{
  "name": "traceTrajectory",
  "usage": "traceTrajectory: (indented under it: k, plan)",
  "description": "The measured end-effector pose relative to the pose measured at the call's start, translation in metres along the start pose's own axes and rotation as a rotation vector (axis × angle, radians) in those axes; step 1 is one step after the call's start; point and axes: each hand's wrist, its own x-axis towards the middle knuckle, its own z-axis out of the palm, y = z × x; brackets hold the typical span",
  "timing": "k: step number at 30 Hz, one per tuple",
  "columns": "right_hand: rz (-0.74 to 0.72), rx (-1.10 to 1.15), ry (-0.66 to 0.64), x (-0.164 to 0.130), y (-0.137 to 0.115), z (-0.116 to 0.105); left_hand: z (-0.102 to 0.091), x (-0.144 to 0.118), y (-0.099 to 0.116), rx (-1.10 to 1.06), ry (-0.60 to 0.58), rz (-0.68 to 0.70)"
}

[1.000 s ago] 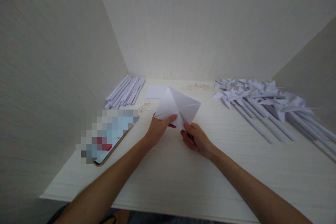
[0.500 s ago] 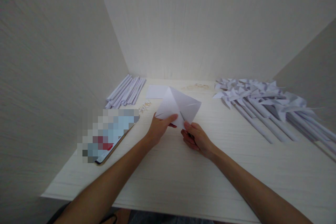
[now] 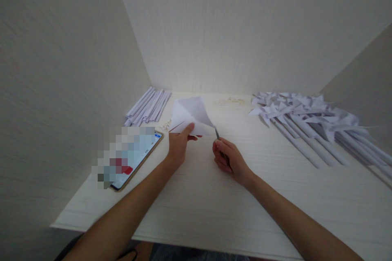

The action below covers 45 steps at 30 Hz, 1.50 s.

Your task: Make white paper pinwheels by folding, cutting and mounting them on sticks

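Observation:
My left hand (image 3: 178,143) pinches a creased white paper square (image 3: 191,115) by its near edge and holds it tilted above the pale desk (image 3: 214,204). My right hand (image 3: 227,160) is closed around a small pair of scissors (image 3: 217,133), whose blade tips poke out toward the paper's right corner. The blades sit just beside the paper's edge; I cannot tell whether they touch it.
A phone (image 3: 131,155) lies at the left. Rolled paper sticks (image 3: 149,106) are stacked at the back left. Several finished paper pinwheels (image 3: 306,118) cover the right side. Small pins (image 3: 167,124) lie by the phone, more small bits (image 3: 229,101) at the back. Walls enclose three sides.
My left hand swung the paper left and back, away from my right hand. My right hand let go of the paper, and the scissor tips now show.

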Motion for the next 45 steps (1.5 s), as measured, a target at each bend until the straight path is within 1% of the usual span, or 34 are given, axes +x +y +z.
traceTrajectory:
  k: [5, 8, 13, 16, 21, 24, 26, 29, 32, 34, 37, 39, 42, 45]
  plan:
    - [-0.061, 0.009, 0.203, 0.002, -0.001, 0.001, 0.000, 0.000, -0.004, 0.031, -0.007, 0.010]
    - [-0.081, -0.018, 0.257, 0.003, 0.001, 0.000, 0.000, -0.001, -0.006, 0.095, -0.034, 0.039]
    - [-0.080, -0.048, 0.240, 0.005, 0.004, -0.001, -0.002, -0.001, -0.011, 0.248, -0.113, 0.088]
    - [-0.090, -0.063, 0.237, 0.006, 0.006, -0.002, -0.002, -0.001, -0.013, 0.302, -0.151, 0.098]
    - [-0.114, -0.135, 0.210, 0.006, 0.008, -0.003, 0.002, -0.008, -0.012, 0.346, -0.236, 0.026]
    - [-0.125, -0.212, 0.185, 0.007, 0.008, -0.002, 0.006, -0.014, -0.012, 0.392, -0.261, -0.025]
    - [-0.138, -0.259, 0.179, 0.007, 0.008, -0.002, 0.007, -0.017, -0.011, 0.408, -0.244, -0.039]
    - [-0.143, -0.299, 0.167, 0.007, 0.008, -0.002, 0.007, -0.017, -0.011, 0.399, -0.174, -0.019]
    - [-0.131, -0.329, 0.162, 0.008, 0.007, -0.002, 0.005, -0.013, -0.012, 0.323, -0.101, 0.011]
    - [-0.122, -0.316, 0.168, 0.007, 0.007, -0.002, 0.004, -0.010, -0.013, 0.243, -0.078, 0.007]
    - [-0.106, -0.242, 0.189, 0.006, 0.006, -0.001, 0.004, -0.008, -0.013, 0.145, -0.098, -0.044]
    - [-0.097, -0.198, 0.199, 0.006, 0.005, -0.001, 0.004, -0.008, -0.014, 0.119, -0.124, -0.085]
    - [-0.093, -0.159, 0.191, 0.005, 0.005, -0.001, 0.005, -0.011, -0.014, 0.128, -0.152, -0.128]
    - [-0.090, -0.141, 0.191, 0.006, 0.007, -0.001, 0.005, -0.013, -0.014, 0.172, -0.177, -0.131]
